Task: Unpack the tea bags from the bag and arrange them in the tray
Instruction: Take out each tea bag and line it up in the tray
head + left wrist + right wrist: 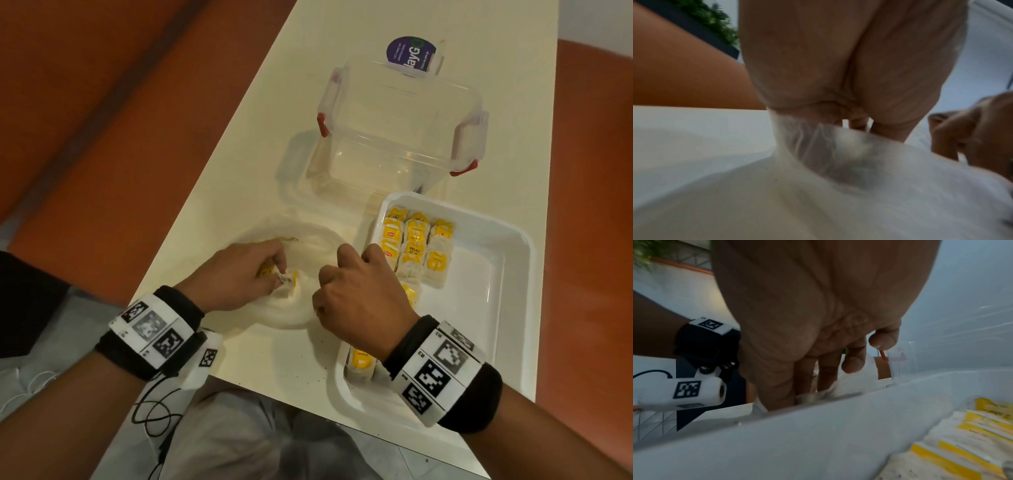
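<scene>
A crumpled clear plastic bag (291, 310) lies on the cream table, left of the white tray (513, 308). My left hand (274, 271) reaches into the bag's mouth, its fingers curled round a yellow-tagged tea bag (265, 271). Film from the bag (838, 162) drapes over my left palm (838, 56). My right hand (320, 296) grips the bag's right edge with curled fingers, just over the tray's left rim (818, 426). Several tea bags (416, 250) stand in rows at the tray's far left, with more tea bags (359, 359) at its near left, partly hidden by my right wrist.
An empty clear container (394, 137) with red clips stands behind the tray, a purple label (411, 54) at its far side. Its clear lid (294, 171) lies to its left. The tray's right half is bare. A black cable (154, 411) hangs below the table's near edge.
</scene>
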Motion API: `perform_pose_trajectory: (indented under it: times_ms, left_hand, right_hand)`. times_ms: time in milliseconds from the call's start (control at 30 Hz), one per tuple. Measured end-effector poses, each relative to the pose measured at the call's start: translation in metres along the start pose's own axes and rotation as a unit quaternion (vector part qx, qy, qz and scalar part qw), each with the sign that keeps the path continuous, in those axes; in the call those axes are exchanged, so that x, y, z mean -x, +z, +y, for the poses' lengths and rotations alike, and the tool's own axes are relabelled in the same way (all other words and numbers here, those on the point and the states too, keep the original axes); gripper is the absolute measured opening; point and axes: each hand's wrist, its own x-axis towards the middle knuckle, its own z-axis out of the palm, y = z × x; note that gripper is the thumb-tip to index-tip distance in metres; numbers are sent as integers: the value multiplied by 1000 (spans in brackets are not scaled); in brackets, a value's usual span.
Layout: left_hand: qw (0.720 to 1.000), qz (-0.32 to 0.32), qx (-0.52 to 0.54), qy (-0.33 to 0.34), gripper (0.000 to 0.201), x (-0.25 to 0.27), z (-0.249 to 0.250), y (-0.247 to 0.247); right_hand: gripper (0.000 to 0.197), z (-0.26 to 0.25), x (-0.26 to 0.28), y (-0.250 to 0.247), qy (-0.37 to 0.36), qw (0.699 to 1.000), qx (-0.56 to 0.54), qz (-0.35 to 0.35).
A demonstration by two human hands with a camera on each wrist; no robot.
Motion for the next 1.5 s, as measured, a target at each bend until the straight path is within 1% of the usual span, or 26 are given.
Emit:
perform_pose_trajectory:
  times_ms: [100, 200, 267, 367, 400, 433, 467, 533, 600, 633, 700, 767, 800, 833, 867, 900, 933, 1000, 1033, 1100, 1133, 1233, 1300, 1333, 1400, 1500]
  left_hand:
    - [996, 12, 83, -30, 19, 0, -2, -8]
    - [996, -3, 76, -37, 21, -1, 4, -8]
    - [994, -22, 102, -29, 24, -2, 7, -6]
    - [975, -47, 214, -34, 41, -1, 12, -7]
    - [961, -50, 268, -45, 43, -1, 15, -8]
    - [942, -48, 326, -56, 39, 0, 17, -9]
    - [917, -47, 391, -66, 31, 1, 20, -10]
    - [844, -49, 528, -74, 21, 2, 25, -11]
    - [774, -52, 627, -72, 25, 4, 27, -9]
    - [749, -55, 657, -66, 27, 5, 28, -8]
    - [710, -68, 700, -47, 29, 6, 32, -4]
    - [684, -81, 725, -25, 35, 5, 35, 0]
    - [677, -84, 731, -18, 41, 5, 37, 2]
    - [678, -82, 731, -17, 44, 4, 40, 3]
    - [685, -75, 724, -19, 44, 4, 43, 4]
    - [698, -65, 713, -21, 40, 3, 46, 6]
    - [711, -51, 701, -23, 30, 2, 50, 8]
    - [738, -21, 674, -24, 10, 1, 56, 11]
    - [753, -12, 657, -20, 9, 1, 58, 13]
    - [773, -8, 634, -7, 13, 2, 62, 15]
    - [776, -7, 631, -3, 18, 2, 63, 16]
    - [776, -14, 631, -9, 38, 3, 65, 16]
    - [774, -23, 633, -24, 43, 3, 65, 15]
    - [770, -24, 636, -35, 42, 2, 66, 15]
    - [769, -29, 637, -47, 38, 3, 66, 14]
    - [790, -28, 611, -46, 35, 3, 69, 12]
  right_hand:
    - [23, -2, 0, 3, -17, 1000, 6, 0]
    - [26, -4, 2, 1, -12, 1000, -16, -13]
    - [28, -2, 1, 0, 2, 999, -29, -14]
    - [25, 1, 4, -8, 8, 998, -53, -12]
    - [27, 4, 5, -10, 8, 997, -73, -18]
    - [32, 8, 7, -14, 18, 995, -95, -31]
    - [38, 12, 8, -18, 34, 991, -121, -38]
    - [47, 19, 10, -25, 71, 979, -190, -19]
    - [53, 25, 9, -26, 107, 962, -249, 9]
    - [56, 27, 9, -26, 125, 952, -278, 31]
    - [55, 29, 9, -24, 161, 924, -337, 75]
    - [43, 31, 8, -25, 191, 906, -371, 77]
    - [40, 32, 8, -25, 201, 899, -383, 69]
    - [39, 34, 8, -26, 207, 891, -399, 61]
    - [40, 35, 8, -26, 211, 881, -420, 56]
    - [41, 36, 9, -27, 212, 866, -450, 53]
    - [40, 37, 9, -27, 213, 845, -487, 54]
    - [34, 39, 9, -28, 218, 797, -560, 57]
    - [30, 40, 9, -28, 221, 777, -586, 58]
    - [22, 42, 10, -28, 220, 749, -622, 64]
    - [18, 43, 10, -27, 220, 737, -636, 69]
    - [12, 47, 12, -28, 221, 703, -670, 87]
    - [11, 49, 13, -30, 223, 677, -694, 102]
    - [12, 50, 14, -31, 224, 670, -700, 108]
    - [11, 53, 16, -32, 226, 668, -700, 116]
    - [8, 58, 18, -34, 217, 681, -689, 121]
